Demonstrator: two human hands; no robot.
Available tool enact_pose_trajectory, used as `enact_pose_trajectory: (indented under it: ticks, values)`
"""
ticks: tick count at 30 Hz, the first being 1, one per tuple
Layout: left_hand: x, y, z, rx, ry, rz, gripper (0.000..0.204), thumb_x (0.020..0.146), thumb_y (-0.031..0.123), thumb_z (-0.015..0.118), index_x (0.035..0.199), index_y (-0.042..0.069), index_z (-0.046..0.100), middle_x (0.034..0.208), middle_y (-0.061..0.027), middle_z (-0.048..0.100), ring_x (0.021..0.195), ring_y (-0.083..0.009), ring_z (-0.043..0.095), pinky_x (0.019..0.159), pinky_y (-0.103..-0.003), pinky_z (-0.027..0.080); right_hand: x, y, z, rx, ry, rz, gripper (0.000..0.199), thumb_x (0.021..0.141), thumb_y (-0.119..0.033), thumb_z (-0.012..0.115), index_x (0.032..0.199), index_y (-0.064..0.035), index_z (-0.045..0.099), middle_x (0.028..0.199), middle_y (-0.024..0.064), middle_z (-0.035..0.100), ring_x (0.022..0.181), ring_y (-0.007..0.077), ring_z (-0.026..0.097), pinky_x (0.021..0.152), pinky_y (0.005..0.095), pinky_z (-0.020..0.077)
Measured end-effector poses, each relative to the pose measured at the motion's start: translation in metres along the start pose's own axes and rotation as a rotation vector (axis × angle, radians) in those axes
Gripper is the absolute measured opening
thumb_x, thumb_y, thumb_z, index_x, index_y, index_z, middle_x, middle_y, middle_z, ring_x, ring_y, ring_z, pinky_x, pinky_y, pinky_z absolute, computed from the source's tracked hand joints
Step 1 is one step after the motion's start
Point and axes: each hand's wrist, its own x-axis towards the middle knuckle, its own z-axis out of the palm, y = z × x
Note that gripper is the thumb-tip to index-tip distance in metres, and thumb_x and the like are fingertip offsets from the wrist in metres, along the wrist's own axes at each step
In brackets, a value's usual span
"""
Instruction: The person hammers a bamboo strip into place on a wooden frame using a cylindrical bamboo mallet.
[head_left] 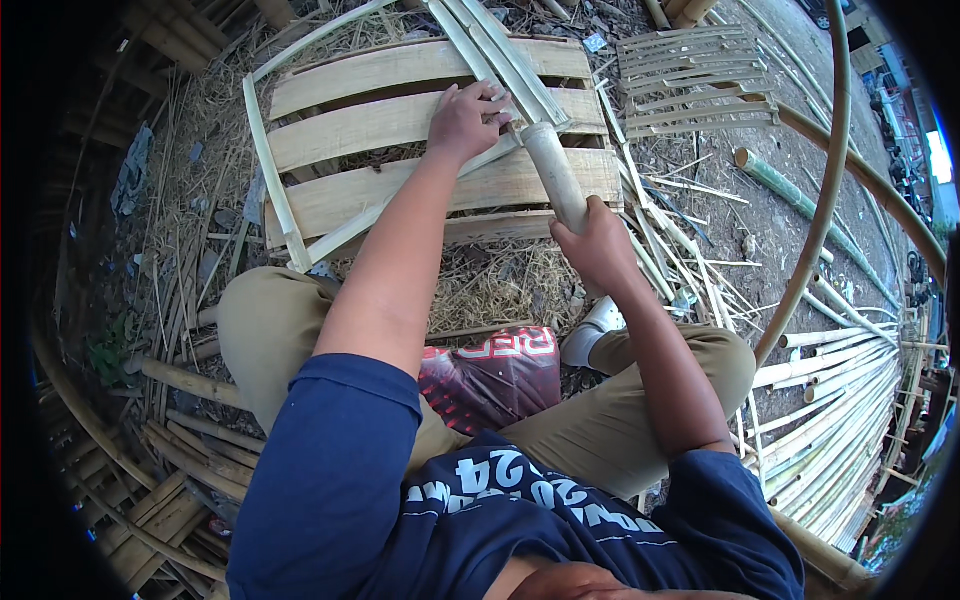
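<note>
My right hand [597,245] is wrapped round a thick, pale bamboo club [556,178]. Its far end rests by the fingertips of my left hand [468,122]. That hand is bent, thumb and fingers curled close to where split bamboo strips [490,55] meet; whatever is pinched there is too small to make out. One long strip [345,232] runs slanting beneath my left forearm and joins another strip [270,170] at the left. All this lies over a low wooden slatted platform [330,138] before my crossed legs.
A rack of thin slats [690,85] lies at the far right, with a green bamboo pole [790,185] beyond it. Bundled bamboo poles [840,410] fan out at right. A curved pole [832,180] rises nearby. A dark red printed bag [500,375] sits between my legs.
</note>
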Motion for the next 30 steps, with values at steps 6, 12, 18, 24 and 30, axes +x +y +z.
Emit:
enact_pose_trajectory:
  ticks: [6, 12, 18, 24, 30]
  values:
    - [0.0, 0.001, 0.001, -0.006, 0.002, 0.001, 0.024, 0.092, 0.032, 0.074, 0.116, 0.029, 0.08, 0.132, 0.0042, 0.068, 0.123, -0.0161, 0.063, 0.126, -0.042, 0.032, 0.0, -0.006, -0.008, 0.004, -0.026, 0.007, 0.064, 0.086, -0.04, 0.073, 0.119, 0.0129, 0.059, 0.105, 0.0343, 0.071, 0.099, 0.0451, 0.072, 0.089, 0.0486, 0.0551]
    - [0.0, 0.0, 0.001, 0.004, 0.012, -0.003, 0.024, 0.092, 0.033, 0.075, 0.115, 0.029, 0.08, 0.131, 0.0037, 0.069, 0.123, -0.016, 0.063, 0.126, -0.041, 0.032, -0.004, -0.019, -0.018, -0.033, -0.022, 0.001, 0.053, 0.086, -0.034, 0.074, 0.112, 0.0108, 0.062, 0.1, 0.0306, 0.073, 0.095, 0.0434, 0.073, 0.088, 0.0489, 0.0568]
    - [0.001, 0.002, 0.0, -0.002, -0.042, -0.041, 0.028, 0.093, 0.029, 0.073, 0.12, 0.029, 0.079, 0.14, 0.0013, 0.065, 0.133, -0.0185, 0.057, 0.126, -0.044, 0.031, 0.0, -0.026, -0.027, -0.095, -0.06, 0.02, 0.055, 0.086, -0.036, 0.074, 0.114, 0.0105, 0.064, 0.101, 0.0295, 0.073, 0.096, 0.042, 0.074, 0.088, 0.0482, 0.0571]
    - [0.0, 0.004, -0.001, -0.019, -0.047, -0.034, 0.027, 0.093, 0.028, 0.072, 0.12, 0.029, 0.079, 0.14, 0.0007, 0.065, 0.133, -0.0188, 0.057, 0.126, -0.045, 0.031, 0.003, -0.029, -0.034, -0.153, -0.043, -0.022, 0.057, 0.084, -0.039, 0.073, 0.111, 0.0108, 0.066, 0.099, 0.0319, 0.073, 0.094, 0.0437, 0.073, 0.087, 0.0486, 0.0564]
    - [-0.001, 0.003, -0.001, -0.019, -0.048, -0.027, 0.027, 0.093, 0.028, 0.073, 0.119, 0.029, 0.079, 0.14, 0.0005, 0.065, 0.133, -0.0189, 0.057, 0.126, -0.045, 0.031, 0.004, -0.039, -0.041, -0.267, -0.057, -0.006, 0.048, 0.085, -0.033, 0.073, 0.11, 0.0071, 0.067, 0.102, 0.0267, 0.075, 0.097, 0.0404, 0.074, 0.088, 0.048, 0.0589]
